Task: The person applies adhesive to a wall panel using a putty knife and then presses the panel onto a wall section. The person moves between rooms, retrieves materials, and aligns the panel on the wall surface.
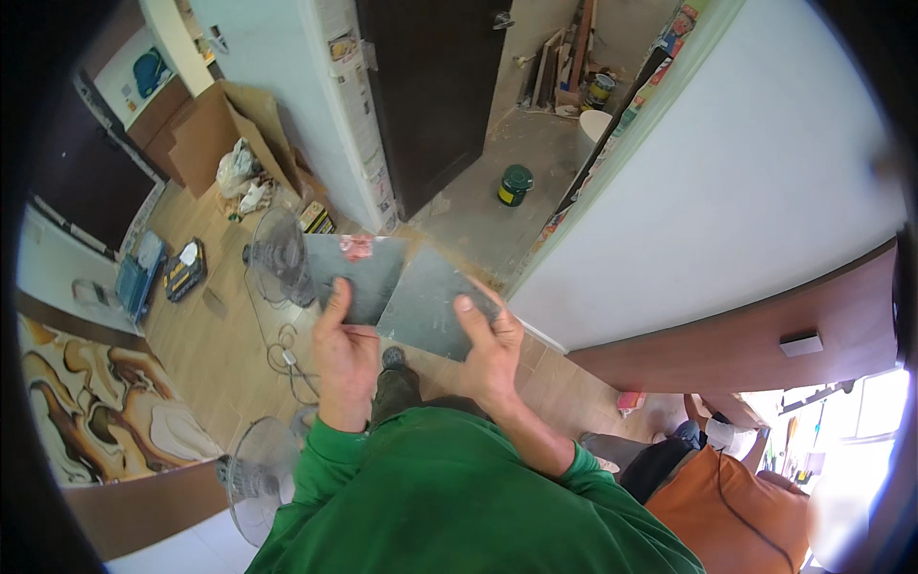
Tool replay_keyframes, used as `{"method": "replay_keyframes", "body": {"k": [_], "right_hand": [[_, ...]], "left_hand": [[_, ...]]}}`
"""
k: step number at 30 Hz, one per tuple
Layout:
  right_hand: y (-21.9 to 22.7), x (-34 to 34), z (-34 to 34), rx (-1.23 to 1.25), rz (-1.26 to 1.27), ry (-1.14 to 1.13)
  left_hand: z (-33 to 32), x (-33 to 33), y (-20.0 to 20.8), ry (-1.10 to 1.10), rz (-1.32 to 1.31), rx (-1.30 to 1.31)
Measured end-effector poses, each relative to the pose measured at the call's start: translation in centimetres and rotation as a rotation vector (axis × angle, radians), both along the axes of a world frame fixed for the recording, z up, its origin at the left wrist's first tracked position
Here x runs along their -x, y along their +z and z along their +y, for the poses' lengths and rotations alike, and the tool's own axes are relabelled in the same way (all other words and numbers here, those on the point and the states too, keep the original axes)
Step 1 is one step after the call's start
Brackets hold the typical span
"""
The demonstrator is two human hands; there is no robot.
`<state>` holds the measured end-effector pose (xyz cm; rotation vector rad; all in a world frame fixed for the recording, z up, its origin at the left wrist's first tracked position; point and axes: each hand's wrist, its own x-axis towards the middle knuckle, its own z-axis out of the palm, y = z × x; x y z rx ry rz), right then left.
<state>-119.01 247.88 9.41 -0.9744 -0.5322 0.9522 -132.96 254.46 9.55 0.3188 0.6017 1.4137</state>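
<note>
Two flat grey rectangular sheets, their surfaces scuffed like sandpaper, are held up before my chest with their edges meeting or overlapping. My left hand (344,359) grips the left sheet (378,273), which has a pinkish-red patch at its top edge; the thumb presses on its face. On the other side, my right hand (494,354) holds the right sheet (426,301), thumb on top and fingers behind. Whether the two sheets are joined cannot be seen. Both my forearms come from green sleeves.
Left are two fans (277,256) (260,478), a cord on the floor, a cardboard box (206,134) with plastic bags and an open tool case (142,273). Ahead, a dark door (430,96) stands by a green can (514,184). A person in orange (732,512) is at lower right.
</note>
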Motion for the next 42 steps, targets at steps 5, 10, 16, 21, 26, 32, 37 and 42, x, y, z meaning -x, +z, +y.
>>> {"method": "replay_keyframes", "body": {"k": [5,10,16,21,26,32,37,42], "right_hand": [[-0.2,-1.2,5.8,0.045,-0.402,-0.261],[-0.3,-2.9,12.9,0.022,-0.588,-0.221],[2.0,-3.2,23.9,-0.211,-0.87,0.049],[3.1,-2.3,30.7,-0.358,-1.086,-0.02],[1.8,-1.5,35.8,-0.251,-1.049,-0.05],[2.0,-7.0,39.1,-0.115,-1.356,-0.051],[0.3,-13.8,42.8,0.177,-1.593,0.131],[-2.0,-25.6,49.9,0.8,-1.129,-0.064]], "left_hand": [[3.7,-3.2,-1.1,-0.021,0.356,-0.278],[12.2,-2.0,-1.9,-0.138,0.844,-0.574],[25.6,1.2,-0.4,-0.407,1.109,-0.89],[35.4,2.9,-2.7,-0.521,0.525,-0.029],[40.3,-1.7,-2.3,-0.637,0.113,0.212],[46.1,-4.7,0.6,-0.605,0.153,0.086],[48.8,-6.5,0.5,-0.521,0.073,0.026],[52.0,-8.9,0.1,-0.573,0.091,0.067]]}}
